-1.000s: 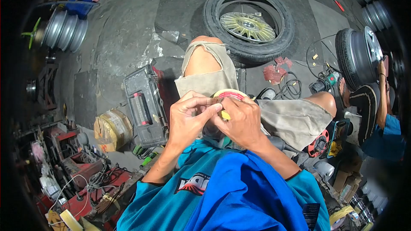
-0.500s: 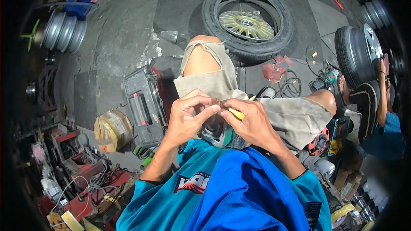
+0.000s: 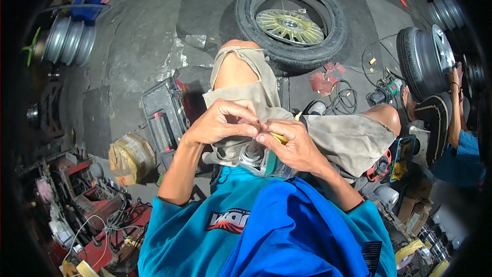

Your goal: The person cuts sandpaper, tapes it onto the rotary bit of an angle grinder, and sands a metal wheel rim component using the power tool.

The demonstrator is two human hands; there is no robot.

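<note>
My left hand (image 3: 229,122) and my right hand (image 3: 290,142) meet fingertip to fingertip above my lap. A small brown piece (image 3: 258,122) shows at the pinched fingertips of the left. Between the thumb and fingers of the right is a small yellow strip (image 3: 279,137). Just below the hands, a power tool with a grey metal head (image 3: 252,157) and a green body rests against my shirt.
A tire (image 3: 328,54) lies ahead around a yellow-coated wheel disc (image 3: 289,26). Left are a black toolbox (image 3: 163,118) and a taped roll (image 3: 131,158). Red sandpaper (image 3: 323,83) and a corded tool (image 3: 389,91) lie right, near a co-worker's arm (image 3: 455,107) at a wheel (image 3: 423,64).
The round tape roll seen at my hands earliest is out of sight. My left hand has shifted slightly up, its fingers more extended. The tool below the hands is more exposed.
</note>
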